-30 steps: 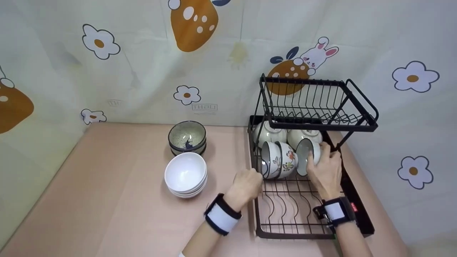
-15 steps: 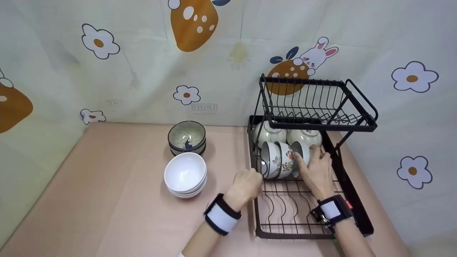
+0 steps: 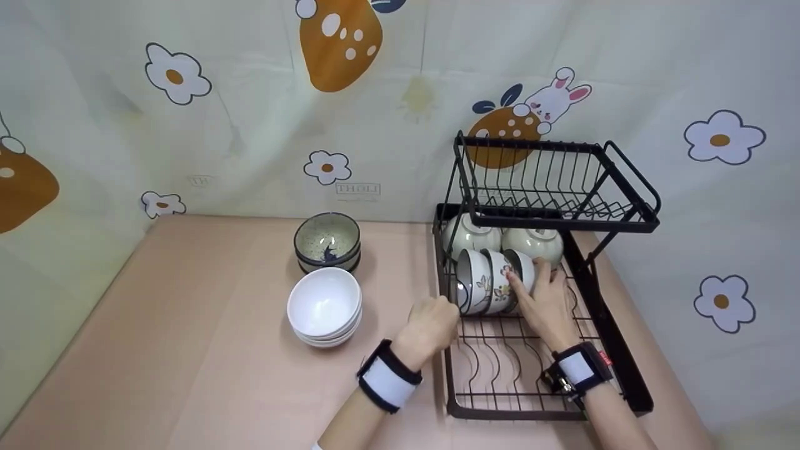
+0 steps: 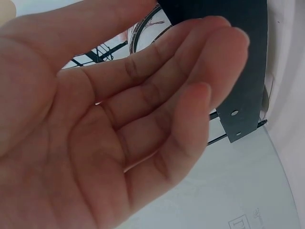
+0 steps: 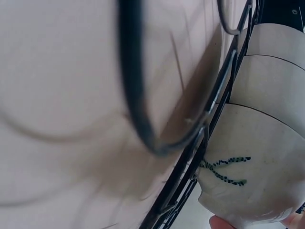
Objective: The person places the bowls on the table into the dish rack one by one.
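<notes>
My right hand (image 3: pixel 547 306) grips a small white bowl (image 3: pixel 524 269) that stands on its side in the black dish rack (image 3: pixel 519 414). That bowl is nested against two flowered bowls (image 3: pixel 478 281) to its left. In the right wrist view the stacked bowls show plain rims, and the nearest bowl (image 5: pixel 267 157) has a dark green sprig; a thumb and a fingertip show at its base. My left hand (image 3: pixel 431 325) holds the rack's left rim, its fingers curled against the dark side panel (image 4: pixel 238 71) in the left wrist view.
Two larger bowls (image 3: pixel 472 236) lie upside down at the back of the rack, below its upper shelf (image 3: pixel 562 222). On the table to the left are a stack of white bowls (image 3: pixel 325 303) and a stack of speckled grey-green bowls (image 3: pixel 327 237). A patterned curtain hangs behind.
My right hand has moved left with the white bowl, bringing it from a tilted, separate position to nested against the flowered bowls. The left hand has stayed in place.
</notes>
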A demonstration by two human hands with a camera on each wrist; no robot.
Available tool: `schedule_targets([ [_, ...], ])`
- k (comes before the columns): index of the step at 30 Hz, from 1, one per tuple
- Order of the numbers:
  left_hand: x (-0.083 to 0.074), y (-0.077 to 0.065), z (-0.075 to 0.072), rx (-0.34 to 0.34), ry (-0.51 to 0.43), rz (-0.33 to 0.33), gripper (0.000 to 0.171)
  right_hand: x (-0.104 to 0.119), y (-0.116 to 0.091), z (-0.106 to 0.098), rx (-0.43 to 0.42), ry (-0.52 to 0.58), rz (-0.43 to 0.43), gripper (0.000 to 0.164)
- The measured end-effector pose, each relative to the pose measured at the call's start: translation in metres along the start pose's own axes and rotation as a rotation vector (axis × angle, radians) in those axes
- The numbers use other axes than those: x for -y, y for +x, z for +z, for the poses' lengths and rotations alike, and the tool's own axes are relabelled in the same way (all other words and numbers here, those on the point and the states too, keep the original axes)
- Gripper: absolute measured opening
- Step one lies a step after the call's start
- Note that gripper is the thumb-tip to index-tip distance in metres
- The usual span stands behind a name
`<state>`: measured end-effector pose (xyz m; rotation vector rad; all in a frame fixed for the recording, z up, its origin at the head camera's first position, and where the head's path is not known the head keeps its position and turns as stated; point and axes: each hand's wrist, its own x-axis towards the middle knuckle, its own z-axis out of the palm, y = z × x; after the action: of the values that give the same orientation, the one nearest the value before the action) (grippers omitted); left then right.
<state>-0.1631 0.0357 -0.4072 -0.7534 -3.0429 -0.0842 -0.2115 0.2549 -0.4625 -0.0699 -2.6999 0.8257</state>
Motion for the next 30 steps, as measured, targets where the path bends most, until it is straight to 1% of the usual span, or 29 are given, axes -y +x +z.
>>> schedule_targets([
  [6, 0.001, 0.001, 0.000, 0.008, -0.030, -0.004, 0.004, 0.000, 0.000, -0.001, 0.018, 0.001, -0.021, 0.067],
  [10, 0.003, -0.001, -0.001, 0.000, -0.063, -0.014, 0.005, -0.002, 0.000, -0.003, 0.024, 0.015, -0.038, 0.063],
  [13, 0.005, -0.003, -0.005, -0.012, -0.117, -0.058, 0.004, -0.003, 0.000, -0.005, 0.024, 0.025, -0.051, 0.059],
  [14, 0.005, -0.004, -0.006, -0.034, -0.112, -0.082, 0.004, -0.003, 0.001, -0.005, 0.022, 0.026, -0.056, 0.059],
  [16, 0.007, -0.006, -0.010, -0.100, -0.054, -0.148, 0.006, -0.003, 0.001, -0.007, 0.022, 0.024, -0.062, 0.058],
  [17, 0.008, -0.007, -0.012, -0.132, -0.017, -0.194, 0.007, -0.003, 0.001, -0.008, 0.025, 0.022, -0.061, 0.059],
  [20, 0.015, -0.010, -0.015, -0.296, 0.119, -0.352, 0.009, -0.003, 0.001, -0.010, 0.030, 0.015, -0.068, 0.060],
  [21, 0.018, -0.011, -0.017, -0.342, 0.144, -0.408, 0.008, -0.003, 0.001, -0.010, 0.030, 0.013, -0.074, 0.059],
  [23, 0.024, -0.013, -0.019, -0.421, 0.142, -0.514, 0.003, -0.003, 0.001, -0.012, 0.019, 0.008, -0.091, 0.058],
  [24, 0.028, -0.013, -0.020, -0.462, 0.136, -0.562, 0.004, -0.004, 0.000, -0.012, 0.010, 0.007, -0.102, 0.057],
  [26, 0.035, -0.014, -0.022, -0.477, 0.110, -0.653, 0.006, -0.004, 0.000, -0.014, -0.009, 0.006, -0.116, 0.055],
  [27, 0.039, -0.013, -0.023, -0.465, 0.089, -0.693, 0.008, -0.004, 0.000, -0.015, -0.013, 0.006, -0.119, 0.055],
  [28, 0.043, -0.013, -0.023, -0.445, 0.058, -0.733, 0.009, -0.004, 0.000, -0.016, -0.015, 0.006, -0.117, 0.055],
  [30, 0.050, -0.011, -0.023, -0.381, -0.011, -0.796, 0.012, -0.003, -0.001, -0.018, -0.011, 0.009, -0.103, 0.056],
])
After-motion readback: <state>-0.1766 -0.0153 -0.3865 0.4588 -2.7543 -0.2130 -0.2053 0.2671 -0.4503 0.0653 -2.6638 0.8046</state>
